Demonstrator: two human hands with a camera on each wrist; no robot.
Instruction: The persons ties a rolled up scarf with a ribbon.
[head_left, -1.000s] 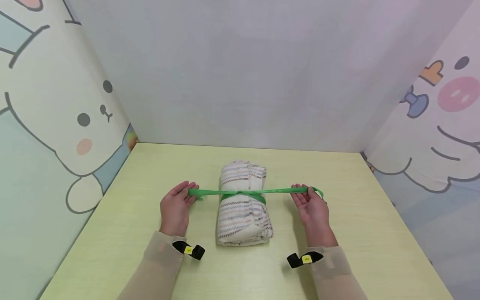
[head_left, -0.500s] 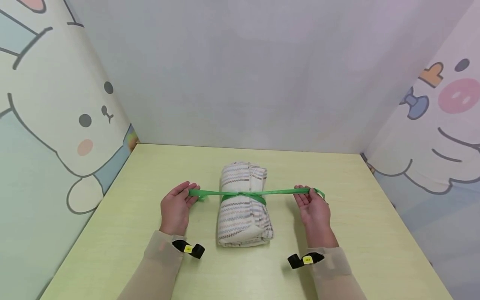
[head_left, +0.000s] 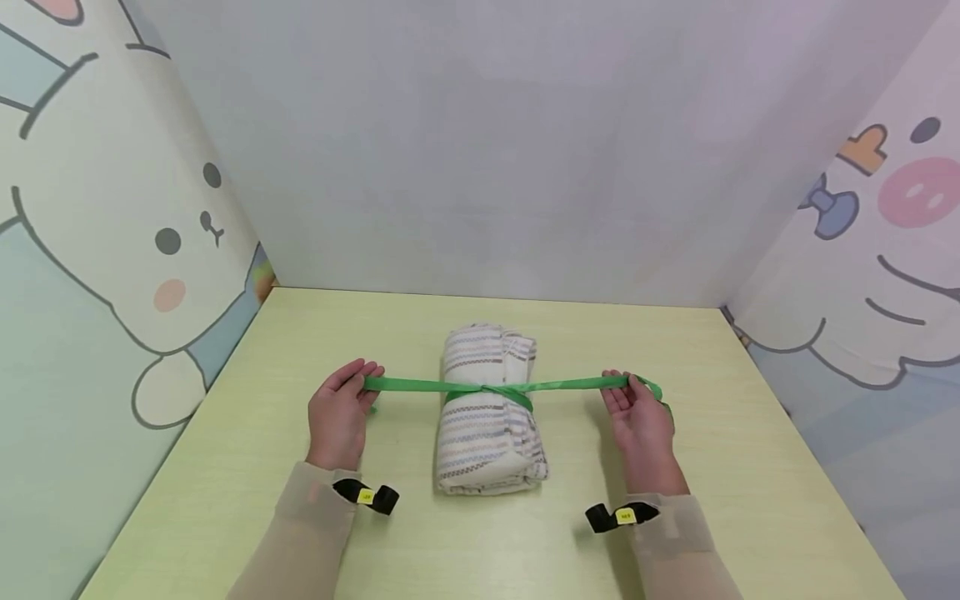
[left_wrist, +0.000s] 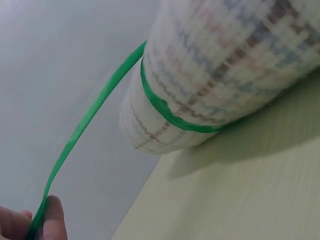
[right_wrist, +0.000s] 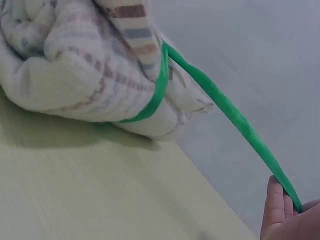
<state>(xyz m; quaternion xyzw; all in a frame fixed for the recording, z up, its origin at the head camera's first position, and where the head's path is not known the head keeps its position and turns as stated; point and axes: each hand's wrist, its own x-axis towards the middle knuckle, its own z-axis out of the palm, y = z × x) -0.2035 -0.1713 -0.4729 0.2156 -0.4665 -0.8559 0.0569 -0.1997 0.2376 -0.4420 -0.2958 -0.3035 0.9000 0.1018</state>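
Note:
A rolled, striped cloth (head_left: pixel 472 450) that looks like a towel lies in the middle of the table. Round its waist runs a green ribbon (head_left: pixel 412 385), crossed on top of the roll. My left hand (head_left: pixel 339 421) pinches one end of the ribbon between thumb and fingers, left of the roll. On the other side my right hand (head_left: pixel 641 425) pinches the opposite end, whose tail loops past the thumb. Both lengths stretch nearly straight out from the crossing. In each wrist view the ribbon (left_wrist: pixel 95 107) slopes from the roll's top to the fingertips, and the band hugs the cloth's side.
The pale yellow tabletop (head_left: pixel 480 550) ends at a grey back wall (head_left: pixel 480 167). Cartoon-printed panels (head_left: pixel 97 250) stand at both sides. A black wrist camera (head_left: pixel 386 500) sits on each cuff.
Both hands have moved apart, left hand leftward and right hand rightward, still gripping the ribbon. The stretched lengths between the hands are longer. The cloth roll has stayed almost in place.

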